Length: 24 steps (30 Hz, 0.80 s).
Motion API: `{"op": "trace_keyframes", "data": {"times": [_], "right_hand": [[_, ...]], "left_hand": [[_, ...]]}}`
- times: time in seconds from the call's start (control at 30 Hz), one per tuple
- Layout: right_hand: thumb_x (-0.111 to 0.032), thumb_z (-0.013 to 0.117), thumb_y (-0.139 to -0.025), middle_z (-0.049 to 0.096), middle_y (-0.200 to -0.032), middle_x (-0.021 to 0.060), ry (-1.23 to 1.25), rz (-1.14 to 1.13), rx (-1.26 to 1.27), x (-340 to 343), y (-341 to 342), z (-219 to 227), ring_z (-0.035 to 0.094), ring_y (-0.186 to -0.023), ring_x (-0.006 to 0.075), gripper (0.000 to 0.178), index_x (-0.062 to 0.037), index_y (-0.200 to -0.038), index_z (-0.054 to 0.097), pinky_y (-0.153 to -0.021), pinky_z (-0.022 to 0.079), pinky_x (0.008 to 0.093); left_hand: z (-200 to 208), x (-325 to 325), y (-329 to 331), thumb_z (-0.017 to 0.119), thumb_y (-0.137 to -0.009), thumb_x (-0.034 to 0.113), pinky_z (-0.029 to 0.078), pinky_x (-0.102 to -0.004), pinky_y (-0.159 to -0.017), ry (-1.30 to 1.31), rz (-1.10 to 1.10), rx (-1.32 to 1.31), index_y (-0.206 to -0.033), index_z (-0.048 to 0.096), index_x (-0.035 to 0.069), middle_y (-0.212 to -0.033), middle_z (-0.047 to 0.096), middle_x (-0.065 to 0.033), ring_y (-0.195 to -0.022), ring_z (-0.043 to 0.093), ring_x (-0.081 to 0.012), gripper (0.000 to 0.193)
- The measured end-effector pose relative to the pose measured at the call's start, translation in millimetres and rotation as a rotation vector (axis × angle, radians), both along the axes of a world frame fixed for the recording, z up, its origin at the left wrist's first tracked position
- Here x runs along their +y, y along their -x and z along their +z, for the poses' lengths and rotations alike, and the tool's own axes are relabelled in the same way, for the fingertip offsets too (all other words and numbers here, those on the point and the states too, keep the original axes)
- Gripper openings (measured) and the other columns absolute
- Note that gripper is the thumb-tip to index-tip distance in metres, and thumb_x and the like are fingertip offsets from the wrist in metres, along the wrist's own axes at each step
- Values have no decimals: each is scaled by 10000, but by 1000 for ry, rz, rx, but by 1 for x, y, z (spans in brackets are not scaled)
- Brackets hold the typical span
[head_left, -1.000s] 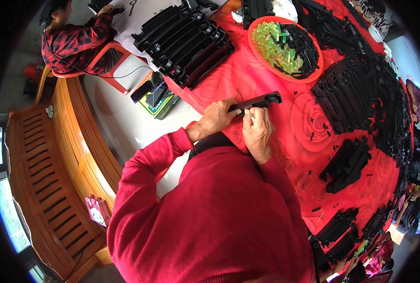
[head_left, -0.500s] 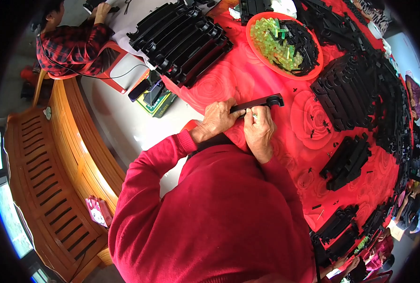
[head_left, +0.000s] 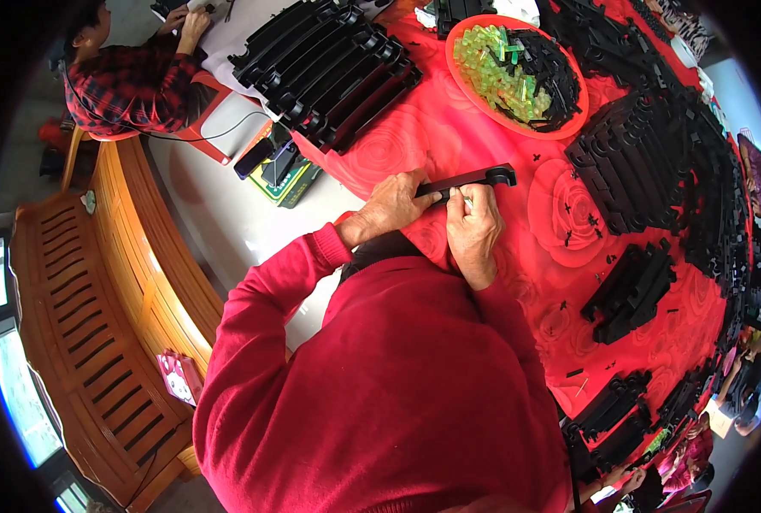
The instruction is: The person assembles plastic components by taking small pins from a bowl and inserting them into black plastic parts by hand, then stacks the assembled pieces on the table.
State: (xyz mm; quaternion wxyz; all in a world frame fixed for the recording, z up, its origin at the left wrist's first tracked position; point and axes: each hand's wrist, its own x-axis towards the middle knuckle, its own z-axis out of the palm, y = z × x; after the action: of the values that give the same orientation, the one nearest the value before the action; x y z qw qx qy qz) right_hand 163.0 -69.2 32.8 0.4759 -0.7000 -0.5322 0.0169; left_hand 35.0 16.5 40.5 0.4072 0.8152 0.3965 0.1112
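My left hand (head_left: 389, 205) is closed round the near end of a long black plastic part (head_left: 474, 178) with a hooked far end. The part is held above the red tablecloth, pointing to the right and slightly away. Against its lower edge, the fingers of my right hand (head_left: 476, 229) are pinched together. A small pale bit shows at those fingertips, too small to name. Beyond my hands stands a red oval basin (head_left: 571, 128) with yellow-green translucent pieces (head_left: 504, 77) and thin black strips (head_left: 547, 73) in it.
Stacked black parts (head_left: 325, 73) lie at the far left of the table, and more (head_left: 624, 171) at the right. Small black bits (head_left: 592, 227) are scattered on the cloth. A wooden bench (head_left: 90, 316) is at left. Another person (head_left: 132, 90) sits at the far left.
My right hand and the black part's hooked end have shifted slightly. My left hand keeps its hold. The seated person's hands at the far left have moved.
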Motion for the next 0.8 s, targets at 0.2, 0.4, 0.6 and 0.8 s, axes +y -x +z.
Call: {"op": "trace_keyframes", "data": {"times": [0.2, 0.4, 0.6, 0.8], "right_hand": [[-31, 650, -744, 525, -715, 90, -38, 7, -88, 0, 1, 3, 559, -606, 284, 175, -61, -804, 488, -497, 438, 397], [-20, 641, -740, 524, -714, 93, -33, -3, -28, 3, 0, 0, 560, -610, 283, 169, -57, -804, 489, -495, 439, 392], [-14, 631, -735, 520, -708, 93, -42, 17, -68, -2, 3, 0, 555, -604, 280, 162, -57, -800, 489, -494, 440, 390], [-34, 618, -751, 526, -700, 96, -27, 10, -160, -3, -5, 3, 558, -603, 292, 141, -58, -782, 483, -491, 432, 401]], "left_hand": [[1, -1, 1, 653, -807, 313, 464, -475, -637, 51, 38, -55, -862, 598, 4, -715, 599, -223, -739, 600, -406, 319], [-4, -2, -1, 652, -803, 339, 471, -474, -637, 16, 59, -25, -857, 601, 7, -703, 600, -219, -729, 604, -406, 340], [3, -9, -6, 657, -806, 347, 471, -457, -631, -74, 61, 76, -852, 600, 13, -717, 608, -204, -739, 611, -391, 342], [6, -7, -10, 635, -809, 338, 478, -467, -653, -100, 29, 103, -868, 606, 15, -736, 619, -209, -756, 614, -390, 329]]}}
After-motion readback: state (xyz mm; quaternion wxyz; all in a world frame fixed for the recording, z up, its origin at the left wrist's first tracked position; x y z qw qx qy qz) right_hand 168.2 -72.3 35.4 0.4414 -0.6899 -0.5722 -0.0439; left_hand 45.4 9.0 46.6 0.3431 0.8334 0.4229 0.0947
